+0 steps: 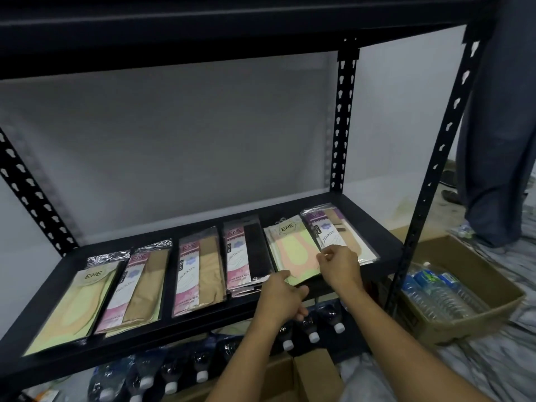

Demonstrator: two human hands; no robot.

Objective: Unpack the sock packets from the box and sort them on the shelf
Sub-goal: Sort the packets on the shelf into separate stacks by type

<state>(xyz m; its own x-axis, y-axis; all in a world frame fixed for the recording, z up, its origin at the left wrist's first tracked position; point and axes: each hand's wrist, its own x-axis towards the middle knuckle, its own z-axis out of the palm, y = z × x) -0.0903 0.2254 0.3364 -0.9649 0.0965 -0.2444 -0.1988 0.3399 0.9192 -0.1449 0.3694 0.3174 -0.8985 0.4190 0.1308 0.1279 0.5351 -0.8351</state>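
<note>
Sock packets lie in a row on the black shelf (385, 227). From the left: a yellow packet (72, 303), a tan packet (136, 288), another tan one (200, 274), a black-sock stack (249, 253), a yellow-and-peach packet (293, 250) and a beige packet (342, 230) at the far right. My left hand (278, 300) pinches the front edge of the yellow-and-peach packet. My right hand (339, 268) pinches the near corner of the beige packet, which overlaps it. An open cardboard box (307, 372) sits below my arms.
Dark bottles with white caps (313, 329) lie on the lower shelf. A cardboard box of water bottles (452, 288) stands on the floor at the right. A person's trouser legs (499, 140) stand beyond the black upright post (429, 169).
</note>
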